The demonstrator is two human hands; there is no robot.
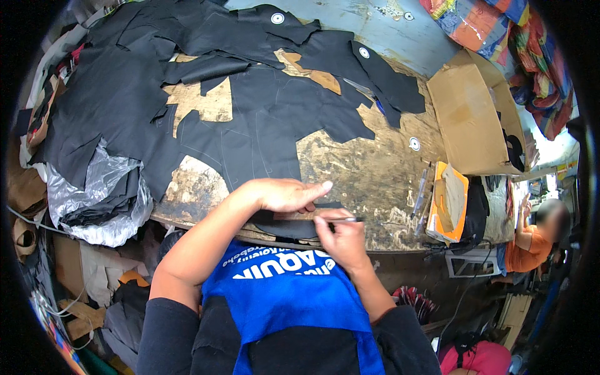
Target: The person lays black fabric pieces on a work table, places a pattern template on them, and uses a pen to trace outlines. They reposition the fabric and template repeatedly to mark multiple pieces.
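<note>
My left hand (284,195) reaches across my front and bears down on a brown strip-like template (289,216), its thumb stretched to the right and its other fingers partly hidden. Under the template lies a dark cut piece (284,230) near the table's front edge. A slim dark pen (342,219) is pinched in my right hand (344,242), beside the template's right end. Whether the pen's tip touches the dark piece is hard to make out.
Black sheet material (262,100), marked with pale outlines, covers much of the worn wooden table (369,181). Scissors (377,103) lie beyond. At right are pens (420,190), an orange-edged stack (459,187) and a cardboard box (469,119). A plastic bag (69,206) sits left; a person (531,244) is at far right.
</note>
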